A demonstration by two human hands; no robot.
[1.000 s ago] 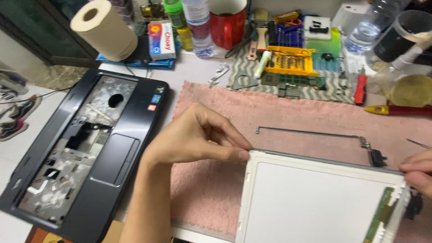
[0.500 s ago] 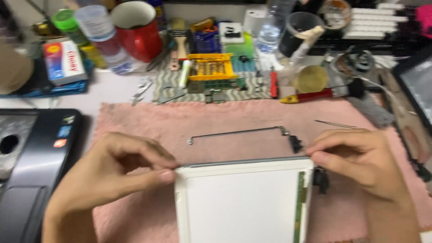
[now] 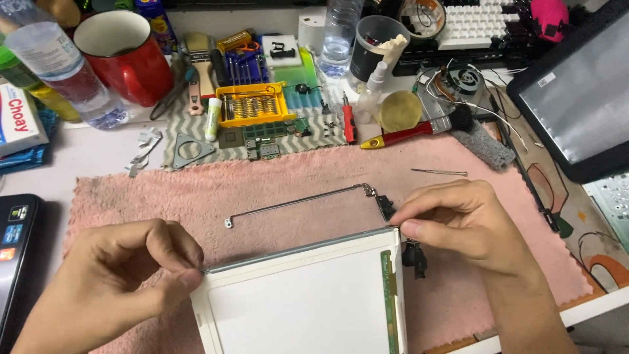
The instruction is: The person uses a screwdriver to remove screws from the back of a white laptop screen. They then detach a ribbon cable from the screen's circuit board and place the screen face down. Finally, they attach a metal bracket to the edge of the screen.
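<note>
A white flat screen panel lies on a pink towel at the near edge of the desk. My left hand pinches the panel's far left corner between thumb and fingers. At the far right corner, my right hand pinches the panel edge beside its green circuit strip. A thin metal hinge bracket with a black hinge end lies on the towel just beyond the panel. A second black hinge piece pokes out below my right thumb.
A black laptop base sits at the left edge. Behind the towel stand a red mug, water bottles, a yellow bit case, a red-handled brush and a small screwdriver. A dark lid lies at right.
The view has swung right, so the laptop base slid almost out of frame. My right hand has come in from the edge and taken hold of the panel's right corner.
</note>
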